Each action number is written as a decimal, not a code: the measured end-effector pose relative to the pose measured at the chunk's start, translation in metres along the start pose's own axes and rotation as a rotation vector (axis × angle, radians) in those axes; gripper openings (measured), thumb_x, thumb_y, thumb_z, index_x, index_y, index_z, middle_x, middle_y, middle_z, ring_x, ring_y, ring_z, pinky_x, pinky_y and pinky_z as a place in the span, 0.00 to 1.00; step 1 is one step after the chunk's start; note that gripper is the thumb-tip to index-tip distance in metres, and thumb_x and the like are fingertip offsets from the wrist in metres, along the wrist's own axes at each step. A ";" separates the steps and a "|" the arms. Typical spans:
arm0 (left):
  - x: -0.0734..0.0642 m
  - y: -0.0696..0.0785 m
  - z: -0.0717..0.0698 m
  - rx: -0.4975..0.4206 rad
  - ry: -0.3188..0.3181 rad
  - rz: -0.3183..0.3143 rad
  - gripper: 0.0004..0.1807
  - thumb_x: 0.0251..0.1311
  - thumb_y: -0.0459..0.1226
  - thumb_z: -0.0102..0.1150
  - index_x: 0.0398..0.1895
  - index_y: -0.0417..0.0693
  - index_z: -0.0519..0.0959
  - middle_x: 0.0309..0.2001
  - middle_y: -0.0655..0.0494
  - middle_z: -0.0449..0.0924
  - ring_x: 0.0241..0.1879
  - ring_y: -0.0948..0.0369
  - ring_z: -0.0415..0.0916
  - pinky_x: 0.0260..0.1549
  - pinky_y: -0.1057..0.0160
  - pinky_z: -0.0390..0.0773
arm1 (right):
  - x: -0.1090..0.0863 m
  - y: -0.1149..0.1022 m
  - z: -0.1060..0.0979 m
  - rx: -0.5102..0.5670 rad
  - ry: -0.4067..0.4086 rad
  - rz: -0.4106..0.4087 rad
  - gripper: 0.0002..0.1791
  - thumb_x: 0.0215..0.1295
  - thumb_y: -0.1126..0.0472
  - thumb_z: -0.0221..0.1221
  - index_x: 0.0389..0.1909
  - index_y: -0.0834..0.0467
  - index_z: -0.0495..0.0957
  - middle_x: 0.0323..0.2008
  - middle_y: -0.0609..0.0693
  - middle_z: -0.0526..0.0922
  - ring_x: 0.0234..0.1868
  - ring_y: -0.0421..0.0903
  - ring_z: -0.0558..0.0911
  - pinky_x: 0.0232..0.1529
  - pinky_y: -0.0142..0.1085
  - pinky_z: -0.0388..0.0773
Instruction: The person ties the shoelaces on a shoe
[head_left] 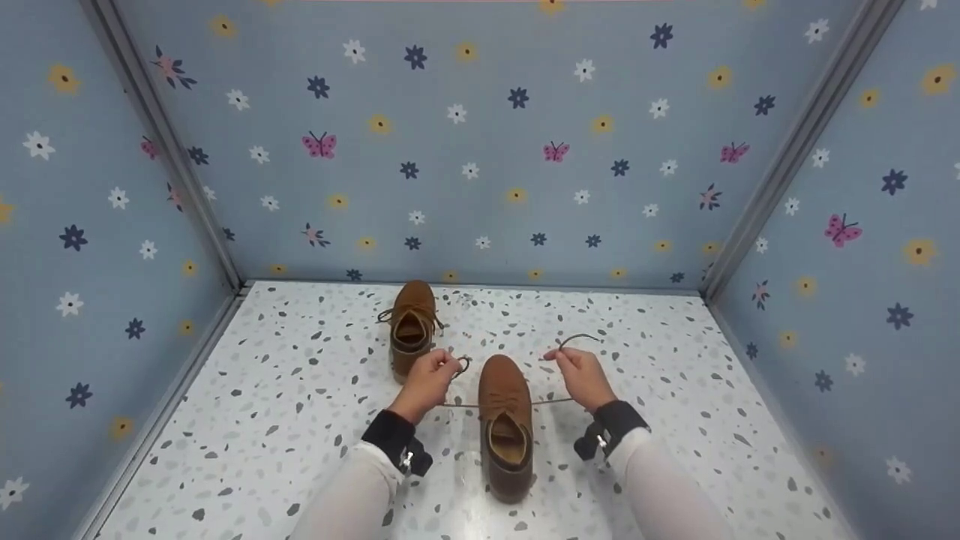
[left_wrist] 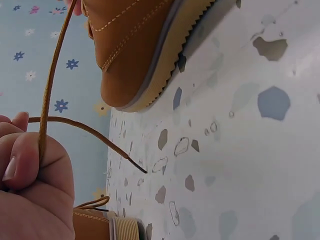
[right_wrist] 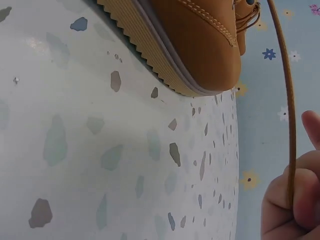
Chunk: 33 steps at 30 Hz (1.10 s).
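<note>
A brown lace-up shoe (head_left: 504,379) stands upright on the speckled surface between the hands, toe pointing away. From its eyelets a lace runs out to each side. My left hand (head_left: 431,379) pinches the left lace (left_wrist: 52,75) between thumb and curled fingers; its dark-tipped end sticks out past the fist. On the other side, my right hand (head_left: 583,375) pinches the right lace (right_wrist: 287,85), whose free end curves up and away beyond the fingers. Both laces stretch nearly level from the shoe in the head view.
A second brown shoe (head_left: 414,300), its lace tied, stands behind and left, close to the left hand. Blue flowered panels (head_left: 487,150) rise at the back and both sides of the white speckled surface (head_left: 300,420). Each wrist wears a black strap with a small camera.
</note>
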<state>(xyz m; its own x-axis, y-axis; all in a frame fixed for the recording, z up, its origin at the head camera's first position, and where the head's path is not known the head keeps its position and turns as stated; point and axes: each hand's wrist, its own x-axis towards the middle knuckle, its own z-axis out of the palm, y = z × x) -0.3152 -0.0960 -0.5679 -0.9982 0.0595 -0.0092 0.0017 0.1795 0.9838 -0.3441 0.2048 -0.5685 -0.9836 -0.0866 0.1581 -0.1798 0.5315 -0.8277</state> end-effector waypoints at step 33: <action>-0.004 0.000 -0.007 0.085 -0.077 -0.051 0.13 0.76 0.38 0.50 0.42 0.36 0.77 0.23 0.59 0.66 0.19 0.63 0.64 0.22 0.65 0.70 | -0.007 0.008 -0.020 0.009 -0.204 0.223 0.24 0.85 0.52 0.42 0.62 0.60 0.81 0.14 0.43 0.68 0.15 0.40 0.70 0.21 0.33 0.69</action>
<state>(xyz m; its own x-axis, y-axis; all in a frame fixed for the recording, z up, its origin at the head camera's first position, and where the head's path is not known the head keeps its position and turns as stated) -0.3119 -0.1027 -0.5663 -0.9895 0.1227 -0.0762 -0.0411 0.2666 0.9629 -0.3383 0.2271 -0.5656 -0.9808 -0.1369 -0.1389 0.0416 0.5489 -0.8348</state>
